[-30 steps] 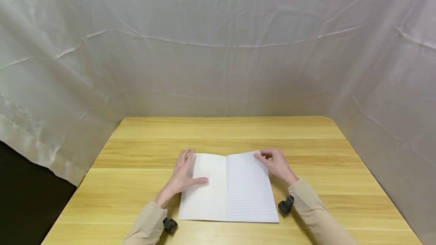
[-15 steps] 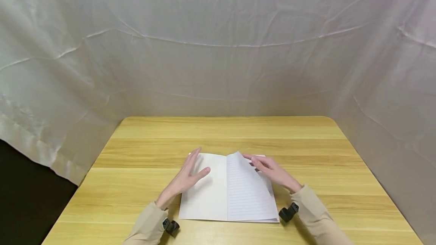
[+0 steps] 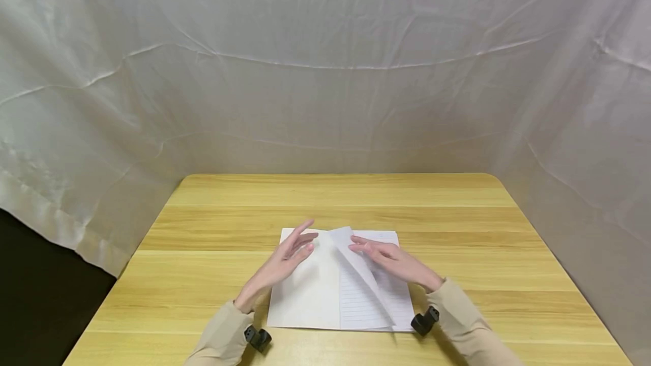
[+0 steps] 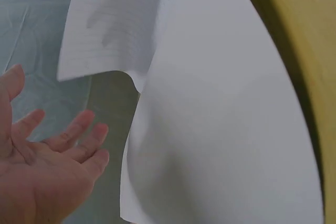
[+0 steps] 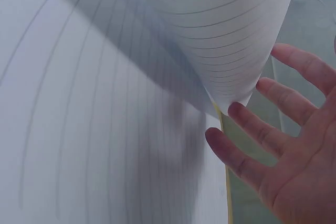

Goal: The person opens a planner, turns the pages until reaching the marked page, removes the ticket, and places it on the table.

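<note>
An open notebook (image 3: 305, 304) lies on the wooden table, its left side plain and its right side ruled. One lined page (image 3: 358, 261) stands lifted and curls over toward the left. My right hand (image 3: 389, 258) touches that page's far side with outstretched fingers; in the right wrist view the fingertips (image 5: 265, 85) meet the curled sheet (image 5: 220, 40). Above the plain left side hovers my left hand (image 3: 285, 261), fingers spread and holding nothing. In the left wrist view this hand (image 4: 47, 166) is apart from the raised page (image 4: 113, 30).
The wooden table (image 3: 203, 230) extends around the notebook. Pale fabric curtains (image 3: 325, 100) hang behind it and at both sides. A small black camera sits at each wrist, the left camera (image 3: 257, 339) and the right camera (image 3: 424, 321), over beige sleeves.
My right hand has moved left, lifting the lined page from the right side and swinging it toward the middle. My left hand has risen off the left side and shifted slightly right.
</note>
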`<state>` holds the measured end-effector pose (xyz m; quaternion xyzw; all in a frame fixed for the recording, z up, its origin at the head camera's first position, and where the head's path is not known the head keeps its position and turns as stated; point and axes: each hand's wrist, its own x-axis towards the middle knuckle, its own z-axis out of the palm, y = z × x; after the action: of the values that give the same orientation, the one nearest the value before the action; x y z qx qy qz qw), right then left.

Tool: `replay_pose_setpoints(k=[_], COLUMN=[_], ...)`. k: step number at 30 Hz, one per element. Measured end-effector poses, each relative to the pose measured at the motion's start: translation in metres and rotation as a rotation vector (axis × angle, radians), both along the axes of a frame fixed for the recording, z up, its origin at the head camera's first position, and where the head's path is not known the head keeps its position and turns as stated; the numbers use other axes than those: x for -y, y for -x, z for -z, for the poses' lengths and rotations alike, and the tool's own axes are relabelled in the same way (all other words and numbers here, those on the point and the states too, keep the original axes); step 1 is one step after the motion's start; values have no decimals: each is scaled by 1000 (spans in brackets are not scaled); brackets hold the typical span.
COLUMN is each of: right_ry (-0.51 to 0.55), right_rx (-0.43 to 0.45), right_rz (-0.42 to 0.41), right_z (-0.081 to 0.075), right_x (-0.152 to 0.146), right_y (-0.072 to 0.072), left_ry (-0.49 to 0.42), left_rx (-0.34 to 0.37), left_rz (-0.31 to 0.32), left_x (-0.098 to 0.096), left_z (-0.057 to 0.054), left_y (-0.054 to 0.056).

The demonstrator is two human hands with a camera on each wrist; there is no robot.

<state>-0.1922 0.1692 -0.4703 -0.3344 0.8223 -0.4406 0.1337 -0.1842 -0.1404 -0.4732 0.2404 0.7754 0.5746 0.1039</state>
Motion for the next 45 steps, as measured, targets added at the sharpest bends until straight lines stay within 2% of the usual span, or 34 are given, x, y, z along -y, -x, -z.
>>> replay_pose_setpoints(k=[4,9,17,20,24,31,38,41,45], right_ry=[-2,-5,27,47,55,2,-86,-131,-199], right_rx=[-7,2,17,16,10,-114,-187,-201,-214], right_rz=[-10,-11,-5,33,129,267,318,343,356], right_z=[2,3,5,9,17,29,31,31,33], right_x=[4,8,10,7,-1,-19,-31,-34,-37], right_y=[1,-1,-2,-2,1,10,17,21,28], left_ry=[-19,14,50,77,129,201,292,334,379], left_rx=[26,25,55,35,-14,-16,-23,-8,-22], left_rz=[15,7,-31,-56,-96,-210,-244,-256,-260], left_x=[-4,-9,-11,-9,-5,2,9,11,14], left_z=[-2,-1,-1,1,5,10,11,13,15], left_y=[0,1,1,2,4,6,10,10,12])
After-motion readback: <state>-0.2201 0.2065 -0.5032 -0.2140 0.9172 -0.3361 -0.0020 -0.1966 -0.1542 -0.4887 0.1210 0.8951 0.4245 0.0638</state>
